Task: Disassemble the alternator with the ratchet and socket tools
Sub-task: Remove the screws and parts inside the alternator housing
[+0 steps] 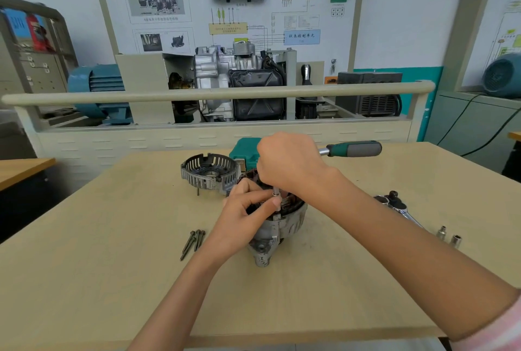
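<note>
1. I see the alternator [277, 226] standing on the wooden table [112, 280], near its middle, with the copper windings exposed at the top.
2. My right hand [290, 163] is curled round the head of the green-handled ratchet [352, 149], directly above the alternator; the handle points away to the right.
3. My left hand [248, 206] pinches the thin socket extension [276, 199] where it meets the alternator's rim.
4. The removed end cover [210, 174] sits just behind and left of the alternator.
5. Three long bolts [193, 242] lie on the table left of the alternator.
6. To the right of the alternator lie a second ratchet [400, 208] and two loose sockets [448, 236].
7. A green tool case [244, 150] sits behind the alternator.
</note>
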`<action>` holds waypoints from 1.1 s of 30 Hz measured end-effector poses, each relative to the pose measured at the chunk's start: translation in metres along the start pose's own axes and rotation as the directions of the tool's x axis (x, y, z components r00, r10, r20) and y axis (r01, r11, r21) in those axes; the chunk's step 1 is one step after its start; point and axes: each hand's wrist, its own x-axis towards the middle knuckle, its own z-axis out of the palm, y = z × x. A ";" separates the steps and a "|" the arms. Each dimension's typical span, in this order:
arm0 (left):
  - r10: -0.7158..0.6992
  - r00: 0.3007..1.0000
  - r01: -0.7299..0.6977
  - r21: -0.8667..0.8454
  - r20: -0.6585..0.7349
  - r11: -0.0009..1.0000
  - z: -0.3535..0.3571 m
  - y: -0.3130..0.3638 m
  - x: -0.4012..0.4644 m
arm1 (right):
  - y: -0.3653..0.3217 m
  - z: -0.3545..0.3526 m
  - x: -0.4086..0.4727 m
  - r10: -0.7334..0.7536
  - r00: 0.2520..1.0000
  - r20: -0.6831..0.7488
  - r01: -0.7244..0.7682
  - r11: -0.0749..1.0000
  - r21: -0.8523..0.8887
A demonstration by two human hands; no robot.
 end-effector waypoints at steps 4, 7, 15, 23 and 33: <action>-0.012 1.000 0.012 -0.020 -0.026 1.000 0.001 -0.001 0.003 | 0.001 0.001 0.000 0.000 1.000 -0.018 0.000 1.000 -0.008; -0.040 0.997 0.034 -0.097 -0.069 0.995 0.003 -0.002 0.004 | 0.001 0.000 -0.003 0.002 1.000 -0.028 -0.002 1.000 0.002; -0.078 0.984 0.061 -0.105 -0.163 0.993 0.008 -0.002 0.006 | 0.001 -0.001 -0.002 0.020 1.000 -0.006 -0.020 1.000 0.009; -0.011 1.000 0.011 -0.019 0.015 1.000 -0.003 -0.003 -0.001 | 0.001 0.001 -0.002 -0.043 0.999 -0.026 0.043 0.999 0.010; -0.107 0.986 0.093 -0.113 -0.129 0.989 0.005 -0.002 0.007 | 0.002 0.004 -0.003 0.021 1.000 -0.012 -0.021 1.000 0.022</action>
